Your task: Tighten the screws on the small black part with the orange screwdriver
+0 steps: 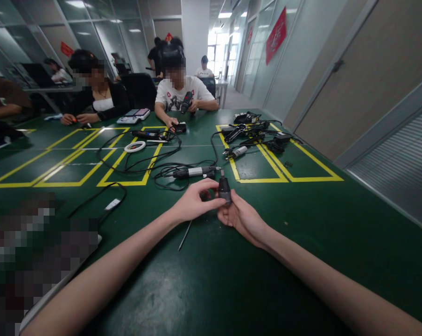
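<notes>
Between my two hands a black, cone-shaped tool head (224,187) stands upright, with a grey lower part and a narrow metal tip pointing up. My left hand (197,200) grips it from the left, thumb on the grey part. From the right, the fingers of my right hand (241,215) close around its lower end. A thin metal rod (185,235) lies on the green table just below my left hand; its upper end is hidden by that hand. Just beyond my hands lies a grey and black corded power tool (195,172).
Yellow tape outlines (263,180) mark the green table (323,224). Cables and tools (246,133) pile up at the back right. A white tape ring (134,147) lies back left. Across the table, a person (186,93) holds a drill (186,102). A blurred-out object (57,266) sits left.
</notes>
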The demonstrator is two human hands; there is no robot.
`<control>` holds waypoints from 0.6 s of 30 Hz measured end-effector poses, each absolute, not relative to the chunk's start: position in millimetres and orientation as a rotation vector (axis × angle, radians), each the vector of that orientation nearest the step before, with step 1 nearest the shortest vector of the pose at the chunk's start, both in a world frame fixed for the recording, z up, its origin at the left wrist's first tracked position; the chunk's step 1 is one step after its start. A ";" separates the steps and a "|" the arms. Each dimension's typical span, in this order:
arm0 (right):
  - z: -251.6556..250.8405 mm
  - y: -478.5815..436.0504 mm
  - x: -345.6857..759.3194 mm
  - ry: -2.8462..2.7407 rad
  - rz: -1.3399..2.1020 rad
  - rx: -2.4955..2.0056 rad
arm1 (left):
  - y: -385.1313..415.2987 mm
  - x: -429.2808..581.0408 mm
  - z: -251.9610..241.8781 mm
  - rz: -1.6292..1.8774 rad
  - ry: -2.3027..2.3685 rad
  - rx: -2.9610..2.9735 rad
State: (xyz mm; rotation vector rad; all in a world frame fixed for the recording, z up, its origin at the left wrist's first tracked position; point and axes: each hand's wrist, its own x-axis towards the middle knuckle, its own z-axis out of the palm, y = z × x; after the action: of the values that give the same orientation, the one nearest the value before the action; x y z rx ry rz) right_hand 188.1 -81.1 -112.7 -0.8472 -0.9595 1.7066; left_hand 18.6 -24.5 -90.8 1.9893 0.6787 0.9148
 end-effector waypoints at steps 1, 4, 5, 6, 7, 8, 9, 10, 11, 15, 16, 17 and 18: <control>-112.1 -81.0 187.4 -0.954 1.680 -0.843 | -24.1 19.2 -90.3 0.890 0.670 1.941; -110.0 -81.3 186.1 -0.984 1.637 -0.832 | -24.6 20.4 -87.5 0.855 0.650 1.780; -109.5 -81.4 186.1 -1.010 1.641 -0.832 | -25.2 20.5 -85.9 0.829 0.647 1.721; -109.1 -81.5 186.5 -1.044 1.651 -0.836 | -25.7 20.4 -84.1 0.797 0.644 1.665; -109.0 -81.4 187.2 -1.081 1.657 -0.846 | -25.6 19.9 -82.3 0.772 0.640 1.617; -108.9 -81.1 188.3 -1.121 1.651 -0.862 | -24.9 19.1 -80.5 0.765 0.639 1.579; -108.9 -80.7 189.9 -1.163 1.630 -0.886 | -23.2 17.7 -79.0 0.781 0.643 1.552; -108.8 -80.2 191.8 -1.209 1.587 -0.920 | -20.4 15.9 -77.8 0.822 0.653 1.535; -108.4 -79.7 193.9 -1.260 1.515 -0.961 | -16.8 13.5 -77.2 0.886 0.674 1.516; -103.5 -78.1 201.4 -1.601 1.064 -1.141 | 2.7 -0.1 -81.6 1.003 0.816 1.536; -101.3 -77.4 201.6 -1.726 0.957 -1.169 | 7.3 -3.7 -84.5 1.020 0.853 1.539; -99.0 -76.3 200.8 -1.866 0.863 -1.187 | 11.4 -7.0 -87.8 1.043 0.884 1.530; -96.5 -74.7 198.7 -2.008 0.781 -1.196 | 14.9 -10.0 -91.4 1.049 0.910 1.522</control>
State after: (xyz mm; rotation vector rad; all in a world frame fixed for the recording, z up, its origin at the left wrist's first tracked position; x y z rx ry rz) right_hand 198.7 -74.7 -96.5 -1.1961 -2.0079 0.7807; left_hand -10.0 14.9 -91.4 1.5222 0.9096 1.0486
